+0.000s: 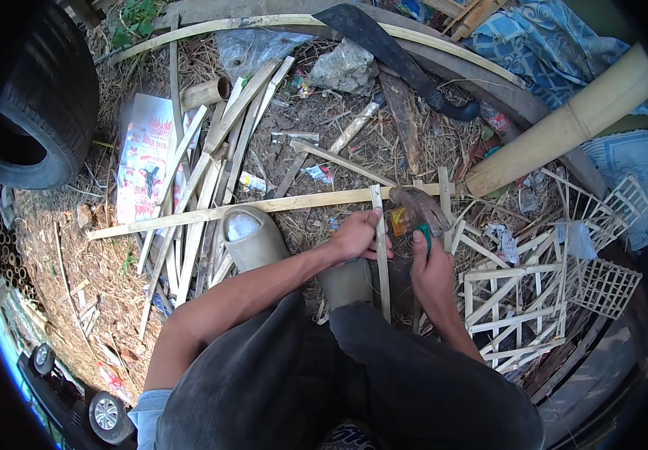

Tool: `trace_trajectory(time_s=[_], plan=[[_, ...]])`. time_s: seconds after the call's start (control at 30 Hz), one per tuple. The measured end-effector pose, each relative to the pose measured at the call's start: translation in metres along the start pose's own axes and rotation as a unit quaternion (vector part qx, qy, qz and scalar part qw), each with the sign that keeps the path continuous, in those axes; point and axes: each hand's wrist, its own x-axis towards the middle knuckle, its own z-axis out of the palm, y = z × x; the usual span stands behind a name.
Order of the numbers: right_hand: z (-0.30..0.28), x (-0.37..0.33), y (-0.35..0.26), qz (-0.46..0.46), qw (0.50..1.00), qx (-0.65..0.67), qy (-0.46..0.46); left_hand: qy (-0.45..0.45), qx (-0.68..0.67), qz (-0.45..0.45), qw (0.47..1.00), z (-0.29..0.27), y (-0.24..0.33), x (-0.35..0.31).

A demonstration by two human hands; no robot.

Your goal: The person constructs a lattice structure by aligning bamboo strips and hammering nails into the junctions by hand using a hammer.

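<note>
My left hand (357, 236) presses on an upright bamboo slat (381, 255) where it crosses a long horizontal bamboo slat (264, 205). My right hand (430, 264) grips the green-handled claw hammer (418, 208), whose metal head hovers just right of the crossing. My feet in grey clogs (253, 238) rest on the slats below my hands. My dark trousers fill the lower middle of the view.
A pile of split bamboo strips (211, 150) lies at left, a thick bamboo pole (564, 124) at upper right. Finished bamboo lattices (519, 300) lie at right. A machete (395, 52) lies at the top, a tyre (39, 97) at far left, straw and litter around.
</note>
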Motion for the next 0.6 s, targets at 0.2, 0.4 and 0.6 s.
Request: trace_trajectory(time_s=[0.2, 0.4, 0.6], plan=[[0.021, 0.047, -0.006, -0.050, 0.997, 0.044, 0.033, -0.040, 0.021, -0.013, 0.999, 0.011, -0.015, -0.001], [0.031, 0.069, -0.008, -0.024, 0.998, 0.053, 0.008, -0.067, 0.060, -0.016, 0.996, 0.009, -0.028, -0.008], [0.032, 0.060, 0.003, -0.012, 0.997, 0.064, -0.032, -0.047, 0.073, 0.025, 0.996, 0.000, -0.021, -0.005]])
